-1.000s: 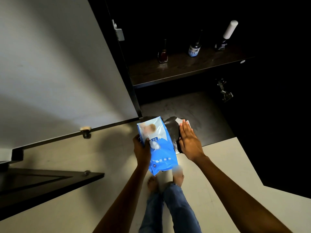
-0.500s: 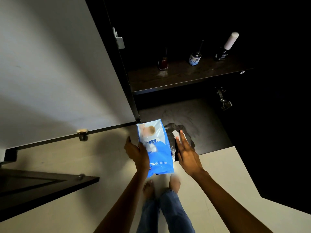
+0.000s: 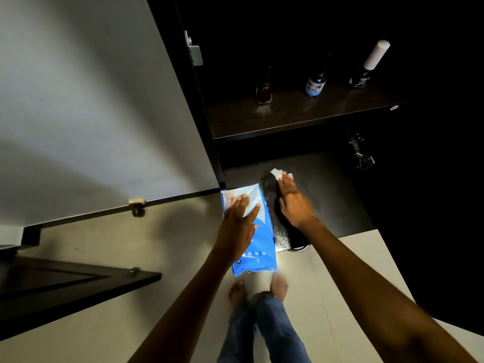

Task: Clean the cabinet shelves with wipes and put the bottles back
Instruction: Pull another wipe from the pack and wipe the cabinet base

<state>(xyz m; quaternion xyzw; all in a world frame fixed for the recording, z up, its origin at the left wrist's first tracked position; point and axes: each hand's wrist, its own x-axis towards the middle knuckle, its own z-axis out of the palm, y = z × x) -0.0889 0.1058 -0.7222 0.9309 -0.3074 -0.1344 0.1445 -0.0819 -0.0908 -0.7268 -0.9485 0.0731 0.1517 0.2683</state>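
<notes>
Left hand rests flat on the wipes pack, lengthwise toward the cabinet.

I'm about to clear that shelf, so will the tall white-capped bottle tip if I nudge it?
Probably yes: the white-capped bottle looks tall and narrow with a small base on the upper shelf, so it may tip easily. Its round shape suggests it could roll once down.

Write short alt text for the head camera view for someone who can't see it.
Seen from above, a person's right hand presses a white wipe onto the lower cabinet shelf, while the left hand rests flat on a blue wipes pack. Three small bottles stand on the upper shelf.
</notes>
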